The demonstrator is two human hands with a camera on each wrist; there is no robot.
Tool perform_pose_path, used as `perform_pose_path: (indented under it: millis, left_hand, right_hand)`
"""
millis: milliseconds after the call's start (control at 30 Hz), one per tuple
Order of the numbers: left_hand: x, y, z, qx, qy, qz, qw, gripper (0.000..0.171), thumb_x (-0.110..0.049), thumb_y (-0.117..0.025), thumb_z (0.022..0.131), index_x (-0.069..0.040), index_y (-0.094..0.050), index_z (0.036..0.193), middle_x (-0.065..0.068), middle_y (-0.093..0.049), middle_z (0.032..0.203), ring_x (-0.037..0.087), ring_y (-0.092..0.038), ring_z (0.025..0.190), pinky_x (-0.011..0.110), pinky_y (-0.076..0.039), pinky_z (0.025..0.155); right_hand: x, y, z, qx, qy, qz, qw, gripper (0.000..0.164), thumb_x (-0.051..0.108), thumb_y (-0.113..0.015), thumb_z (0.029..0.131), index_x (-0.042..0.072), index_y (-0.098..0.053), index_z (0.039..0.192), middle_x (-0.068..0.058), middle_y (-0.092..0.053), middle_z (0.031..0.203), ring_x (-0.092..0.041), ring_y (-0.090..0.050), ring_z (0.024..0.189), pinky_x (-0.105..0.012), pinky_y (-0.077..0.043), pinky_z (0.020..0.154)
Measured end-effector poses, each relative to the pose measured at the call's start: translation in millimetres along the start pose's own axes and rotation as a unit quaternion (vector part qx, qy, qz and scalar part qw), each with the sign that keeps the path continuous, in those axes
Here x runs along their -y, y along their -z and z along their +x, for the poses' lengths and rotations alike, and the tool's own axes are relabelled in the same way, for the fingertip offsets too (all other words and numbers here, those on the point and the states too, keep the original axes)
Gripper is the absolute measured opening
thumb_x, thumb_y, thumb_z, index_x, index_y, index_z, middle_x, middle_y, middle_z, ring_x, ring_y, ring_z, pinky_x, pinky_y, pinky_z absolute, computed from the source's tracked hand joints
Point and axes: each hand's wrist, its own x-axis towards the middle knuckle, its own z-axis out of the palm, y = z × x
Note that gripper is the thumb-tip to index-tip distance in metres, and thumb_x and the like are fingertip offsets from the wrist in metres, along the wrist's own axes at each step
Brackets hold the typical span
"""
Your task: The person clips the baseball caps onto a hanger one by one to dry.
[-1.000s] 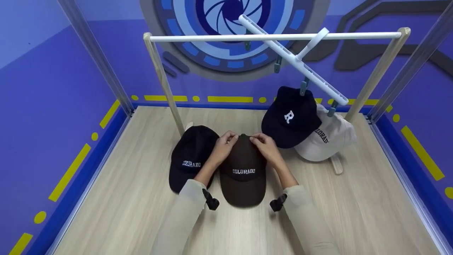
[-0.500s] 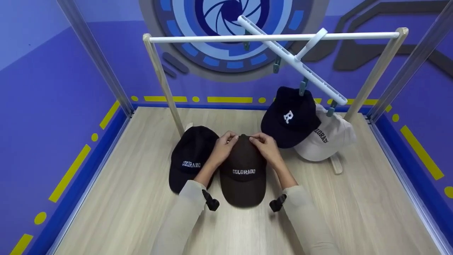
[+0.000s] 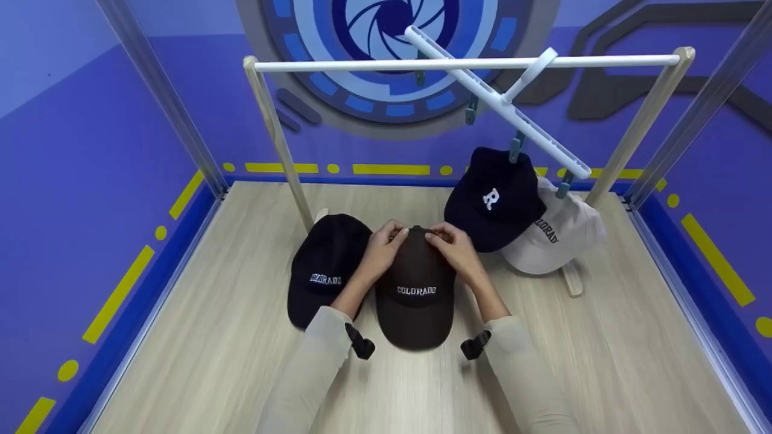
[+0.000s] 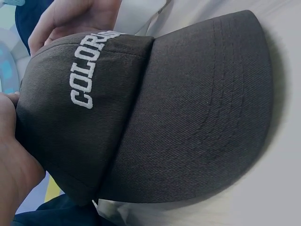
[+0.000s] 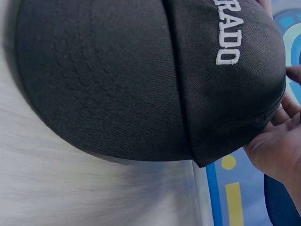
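A dark brown cap (image 3: 416,313) with white COLORADO lettering is held between both hands in the head view, its brim toward me. My left hand (image 3: 381,248) pinches the crown's upper left side, thumb on the near face. On the upper right, my right hand (image 3: 457,248) pinches the crown in the same way. Close up, the brim and lettering of the brown cap (image 4: 197,108) fill the left wrist view. In the right wrist view, my right hand (image 5: 277,141) is at the crown of the cap (image 5: 117,84); its fingertips are partly hidden behind the fabric.
A black COLORADO cap (image 3: 329,259) lies on the wooden table (image 3: 199,361) at left. Behind stands a rack with a white rod (image 3: 362,65). From it hangs a white clip hanger (image 3: 500,102), slanted, with a navy R cap (image 3: 491,205) and a beige cap (image 3: 552,235) clipped on its right half.
Between the earlier frames and now, the brown cap rises very slightly and its top shifts a little between the fingers. Both hands keep their hold; the other caps stay put.
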Motion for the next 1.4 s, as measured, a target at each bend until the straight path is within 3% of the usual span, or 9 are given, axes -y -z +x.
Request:
perform_pose_path:
  millis: [200,433,733,933,1400]
  left_hand:
    - [-4.5,0.5,1.3,0.001,0.0,0.004,1.0,0.019,-0.016,-0.052,0.098,0.0,-0.061,0.104,0.012,-0.066,0.1,0.022,-0.062,0.093,0.032,-0.047,0.08]
    - [-7.7,-0.4,1.1,-0.008,0.001,0.01,0.9999,0.019,-0.024,-0.054,0.097,-0.01,-0.064,0.103,0.004,-0.068,0.102,0.015,-0.062,0.097,0.034,-0.048,0.085]
    - [-12.3,1.8,-0.7,-0.001,-0.011,0.008,0.9999,0.013,-0.025,-0.053,0.098,-0.017,-0.063,0.101,-0.003,-0.067,0.097,0.011,-0.062,0.091,0.03,-0.048,0.08]
    - [-17.4,2.6,-0.2,-0.003,-0.026,0.004,0.9996,0.017,-0.024,-0.053,0.098,-0.013,-0.064,0.104,0.003,-0.067,0.094,0.016,-0.061,0.086,0.032,-0.046,0.077]
    - [-25.2,0.3,2.2,-0.001,-0.026,0.02,0.9995,0.013,-0.027,-0.053,0.098,-0.018,-0.062,0.101,-0.004,-0.066,0.092,0.011,-0.06,0.087,0.03,-0.047,0.078]
  right_hand:
    - [6,3,0,0.004,0.028,-0.013,1.0,0.028,0.031,-0.071,0.085,0.009,-0.067,0.1,-0.006,-0.068,0.091,-0.019,-0.061,0.082,-0.028,-0.048,0.072]
    - [9,4,0,-0.002,0.04,0.0,0.999,0.026,0.027,-0.073,0.084,0.007,-0.067,0.1,-0.007,-0.068,0.089,-0.018,-0.062,0.081,-0.026,-0.048,0.07]
    - [16,5,-3,0.001,0.045,-0.002,0.999,0.025,0.025,-0.072,0.085,0.005,-0.067,0.101,-0.009,-0.067,0.089,-0.019,-0.06,0.081,-0.026,-0.047,0.072]
    - [47,6,-15,0.008,0.036,-0.013,0.999,0.023,0.015,-0.069,0.087,-0.001,-0.065,0.102,-0.013,-0.067,0.092,-0.019,-0.059,0.082,-0.027,-0.047,0.072]
    - [52,12,-17,0.005,0.049,-0.004,0.999,0.021,0.014,-0.07,0.086,-0.001,-0.066,0.1,-0.013,-0.067,0.087,-0.015,-0.059,0.076,-0.025,-0.047,0.067]
